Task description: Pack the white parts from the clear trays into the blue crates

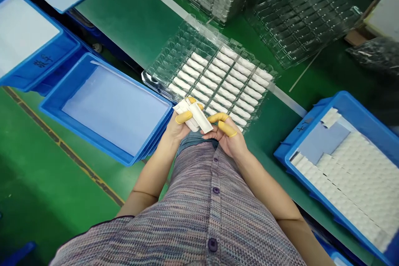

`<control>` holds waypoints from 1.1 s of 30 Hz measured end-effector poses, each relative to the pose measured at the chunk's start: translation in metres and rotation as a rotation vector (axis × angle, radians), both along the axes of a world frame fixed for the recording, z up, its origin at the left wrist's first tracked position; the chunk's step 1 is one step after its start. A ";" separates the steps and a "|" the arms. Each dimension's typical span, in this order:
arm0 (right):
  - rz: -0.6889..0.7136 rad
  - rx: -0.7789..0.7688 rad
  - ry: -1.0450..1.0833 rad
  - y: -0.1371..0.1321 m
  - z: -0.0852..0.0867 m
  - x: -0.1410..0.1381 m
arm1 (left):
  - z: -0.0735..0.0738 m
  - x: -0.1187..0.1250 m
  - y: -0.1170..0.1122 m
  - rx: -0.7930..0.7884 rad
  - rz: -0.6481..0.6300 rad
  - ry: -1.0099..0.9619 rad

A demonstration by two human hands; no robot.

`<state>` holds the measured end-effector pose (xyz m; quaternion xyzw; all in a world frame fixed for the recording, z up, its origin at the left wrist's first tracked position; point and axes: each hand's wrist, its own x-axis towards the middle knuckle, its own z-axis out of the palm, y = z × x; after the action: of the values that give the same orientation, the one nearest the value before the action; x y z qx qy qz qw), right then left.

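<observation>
My left hand [181, 121] wears yellow finger cots and is closed round a small bundle of white plastic pieces [187, 112]. My right hand [226, 133], also in yellow cots, pinches the lower end of one long white piece [200, 117] that lies across the bundle. Both hands are held close to my body, just in front of a clear blister tray [168, 56] on the green table. The tray's right-hand pockets hold rows of white pieces [224, 79]; its left pockets are bare.
A blue bin [59, 104] lined with pale sheet stands at my left, with more blue bins [37, 66] behind it. At the right a blue bin [314, 133] holds several rows of white pieces. Stacks of clear trays [299, 20] stand at the back.
</observation>
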<state>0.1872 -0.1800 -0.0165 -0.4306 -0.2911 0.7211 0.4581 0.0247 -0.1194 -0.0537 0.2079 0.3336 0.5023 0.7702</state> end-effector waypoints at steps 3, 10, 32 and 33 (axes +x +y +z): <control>-0.010 -0.056 0.048 -0.011 0.000 0.009 | -0.001 0.011 -0.007 0.012 -0.043 0.010; -0.039 -0.144 0.284 -0.035 -0.003 0.036 | 0.011 0.043 -0.013 0.097 -0.181 -0.018; -0.541 0.226 -0.596 0.025 -0.100 0.098 | -0.015 -0.053 0.034 0.238 -0.258 1.006; -0.552 0.198 -0.592 0.017 -0.101 0.106 | -0.018 -0.049 0.031 0.248 -0.285 0.989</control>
<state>0.2928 -0.1627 -0.1177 -0.6350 -0.3518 0.3846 0.5702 -0.0245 -0.0884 -0.0720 0.5528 0.5635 0.2703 0.5512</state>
